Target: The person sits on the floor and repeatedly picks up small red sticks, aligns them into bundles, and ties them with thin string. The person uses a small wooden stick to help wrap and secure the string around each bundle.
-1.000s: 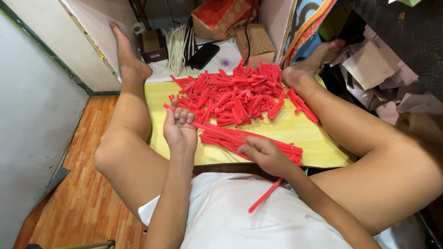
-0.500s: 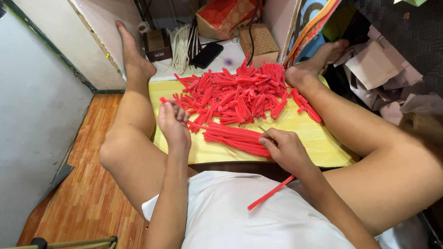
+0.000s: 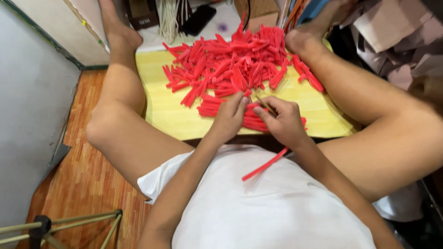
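A heap of red strips (image 3: 230, 60) covers the far half of a low yellow table (image 3: 166, 115) between my spread legs. A neater row of red strips (image 3: 212, 107) lies at the near edge. My left hand (image 3: 227, 121) and right hand (image 3: 282, 123) meet over that row, fingertips almost touching. The left pinches a short red strip (image 3: 248, 93). Between its thumb and fingers the right grips a thin brown stick (image 3: 266, 105). One long red strip (image 3: 265, 165) rests on my white shirt below the right wrist.
Beyond the table are a black phone (image 3: 199, 18), a bundle of pale sticks (image 3: 169, 19) and a cardboard box (image 3: 258, 7). Crumpled paper (image 3: 392, 37) is piled at the right. A grey wall (image 3: 27, 106) borders the wooden floor (image 3: 83, 184); tripod legs (image 3: 55, 225) stand bottom left.
My left hand has come away from the heap and moved right to meet the right hand. The right hand now holds up a thin stick. The view sits closer over the table.
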